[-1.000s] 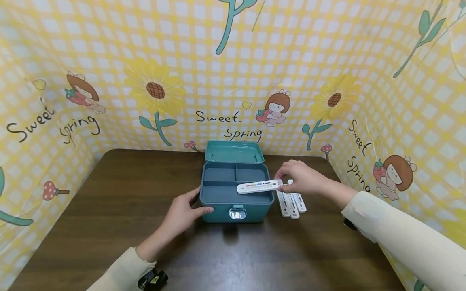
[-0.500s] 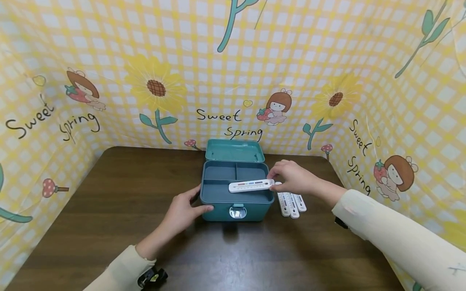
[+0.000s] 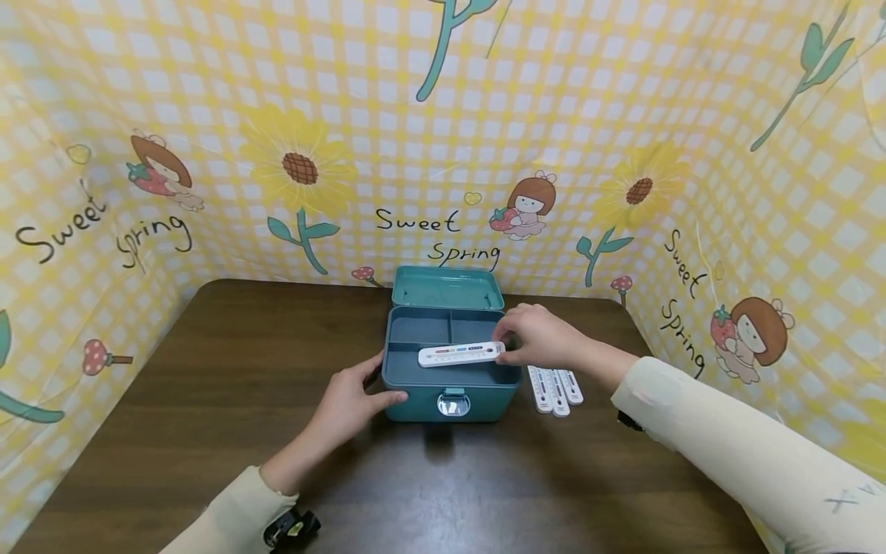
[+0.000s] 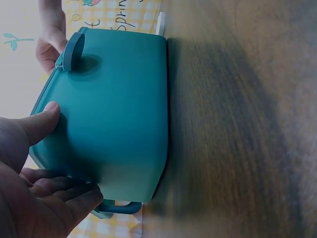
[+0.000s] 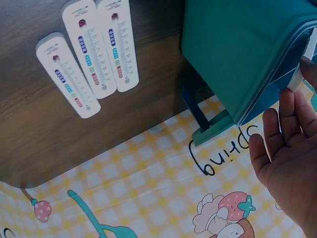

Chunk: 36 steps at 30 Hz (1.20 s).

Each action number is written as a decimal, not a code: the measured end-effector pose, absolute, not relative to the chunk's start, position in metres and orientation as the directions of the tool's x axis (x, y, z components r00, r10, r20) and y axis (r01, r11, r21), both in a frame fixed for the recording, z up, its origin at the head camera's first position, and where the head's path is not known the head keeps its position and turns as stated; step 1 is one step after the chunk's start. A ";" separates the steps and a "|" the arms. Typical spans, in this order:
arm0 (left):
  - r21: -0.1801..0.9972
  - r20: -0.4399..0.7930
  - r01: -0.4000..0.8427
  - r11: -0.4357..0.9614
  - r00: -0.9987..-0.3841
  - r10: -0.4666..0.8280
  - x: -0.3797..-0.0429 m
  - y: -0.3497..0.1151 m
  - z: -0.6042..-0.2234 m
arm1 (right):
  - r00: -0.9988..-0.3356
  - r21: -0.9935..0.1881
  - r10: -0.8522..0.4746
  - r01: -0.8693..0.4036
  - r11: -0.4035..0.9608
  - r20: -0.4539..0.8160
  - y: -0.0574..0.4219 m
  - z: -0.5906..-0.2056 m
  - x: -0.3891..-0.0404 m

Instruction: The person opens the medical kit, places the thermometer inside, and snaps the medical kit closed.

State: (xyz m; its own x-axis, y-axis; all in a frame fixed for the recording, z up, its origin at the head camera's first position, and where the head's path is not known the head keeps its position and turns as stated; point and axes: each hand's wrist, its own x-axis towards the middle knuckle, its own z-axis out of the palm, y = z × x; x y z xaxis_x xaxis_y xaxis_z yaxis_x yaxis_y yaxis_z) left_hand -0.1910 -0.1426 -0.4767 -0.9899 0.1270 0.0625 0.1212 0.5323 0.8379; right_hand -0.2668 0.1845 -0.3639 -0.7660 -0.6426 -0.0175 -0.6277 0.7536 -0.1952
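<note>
A white strip thermometer (image 3: 454, 355) is pinched at its right end by my right hand (image 3: 538, 338), between thumb and fingers. It lies level above the front compartment of a teal storage box (image 3: 415, 406). My left hand (image 3: 354, 394) rests against the box's left front corner, its thumb on the front face and its fairly straight fingers along the side, as the left wrist view shows. The box lid (image 3: 447, 288) is raised at the back. Several white thermometers (image 5: 89, 49) lie on the table right of the box.
A divided inner tray with two rear compartments (image 3: 418, 326) and a wide front one fills the box top. The box's latch (image 3: 453, 403) faces front. The brown table (image 3: 228, 400) ends against a yellow checked cloth (image 3: 388, 154) at the back and sides.
My right hand has moved left with the thermometer, from the box's right edge to over the front compartment. My left hand stays on the box corner.
</note>
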 end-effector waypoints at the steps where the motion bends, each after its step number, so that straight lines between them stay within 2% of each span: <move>1: 0.839 0.061 0.118 0.532 -0.990 0.125 -0.191 -0.142 -0.476 | -0.768 -0.201 -0.640 -0.624 0.755 -0.021 0.183 -0.364 -0.267; 19: 0.838 0.064 0.119 0.532 -0.991 0.120 -0.190 -0.142 -0.476 | -0.749 -0.225 -0.663 -0.646 0.729 0.002 0.170 -0.379 -0.265; 25: 0.840 0.068 0.123 0.529 -0.990 0.122 -0.190 -0.142 -0.476 | -0.743 -0.226 -0.668 -0.659 0.717 0.046 0.163 -0.381 -0.262; 36: 0.838 0.064 0.121 0.532 -0.990 0.124 -0.189 -0.142 -0.477 | -0.786 -0.227 -0.615 -0.611 0.759 0.060 0.154 -0.387 -0.261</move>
